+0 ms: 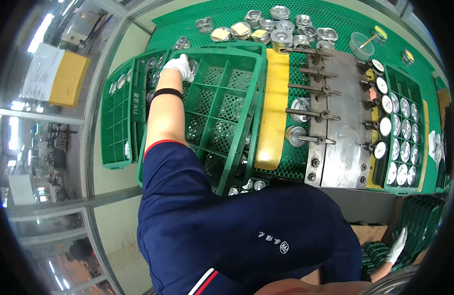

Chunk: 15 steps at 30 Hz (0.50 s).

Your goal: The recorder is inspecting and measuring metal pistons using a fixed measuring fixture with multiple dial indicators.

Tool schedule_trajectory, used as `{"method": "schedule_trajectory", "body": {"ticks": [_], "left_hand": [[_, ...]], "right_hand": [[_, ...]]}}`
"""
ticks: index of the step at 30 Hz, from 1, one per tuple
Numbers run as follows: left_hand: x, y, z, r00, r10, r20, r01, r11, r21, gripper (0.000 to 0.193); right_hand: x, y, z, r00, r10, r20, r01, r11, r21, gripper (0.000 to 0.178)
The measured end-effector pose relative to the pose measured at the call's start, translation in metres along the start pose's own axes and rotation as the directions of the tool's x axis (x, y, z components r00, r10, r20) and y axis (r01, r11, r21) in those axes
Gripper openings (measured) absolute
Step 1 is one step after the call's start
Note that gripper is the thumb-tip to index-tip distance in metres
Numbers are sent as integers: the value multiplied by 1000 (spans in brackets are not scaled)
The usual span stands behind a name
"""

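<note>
My left hand (pixel 180 68), in a white glove, reaches to the far left part of a green compartment tray (pixel 202 110). Its fingers are curled down among the dividers; what they grip is hidden. Beside the fingertips shows a shiny metal part (pixel 193 66). Most compartments of this tray hold nothing, and metal parts show through its mesh bottom. Far off at the lower right, my right hand (pixel 398 245), also gloved, stretches with straight fingers beside a stack of green trays (pixel 421 221).
A metal fixture (pixel 346 118) with clamp handles and dial gauges (pixel 386 104) stands at mid-right, next to a yellow strip (pixel 273 108). Pistons (pixel 281 38) crowd the back. A filled green tray (pixel 404 128) lies right; another tray (pixel 116 120) leans left. A clear tub (pixel 360 46) stands behind.
</note>
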State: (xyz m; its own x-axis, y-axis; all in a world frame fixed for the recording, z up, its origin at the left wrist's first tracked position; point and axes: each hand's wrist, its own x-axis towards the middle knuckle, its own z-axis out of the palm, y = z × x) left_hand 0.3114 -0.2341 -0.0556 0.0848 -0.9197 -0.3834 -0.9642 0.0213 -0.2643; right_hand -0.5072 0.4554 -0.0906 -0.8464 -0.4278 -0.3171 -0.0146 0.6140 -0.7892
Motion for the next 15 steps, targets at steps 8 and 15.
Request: {"method": "schedule_trajectory", "body": {"ticks": [8,15], "left_hand": [[-108,3,-36,874,-92,-478,43,993,-113,78],[-294,30,-44,429,204,-880,-382,924,28,86]], "right_hand": [[-7,-98,136,915,-292,278,335,935,-119,45],[9,-201,248,512,-716,475,850,502,-158,44]]}}
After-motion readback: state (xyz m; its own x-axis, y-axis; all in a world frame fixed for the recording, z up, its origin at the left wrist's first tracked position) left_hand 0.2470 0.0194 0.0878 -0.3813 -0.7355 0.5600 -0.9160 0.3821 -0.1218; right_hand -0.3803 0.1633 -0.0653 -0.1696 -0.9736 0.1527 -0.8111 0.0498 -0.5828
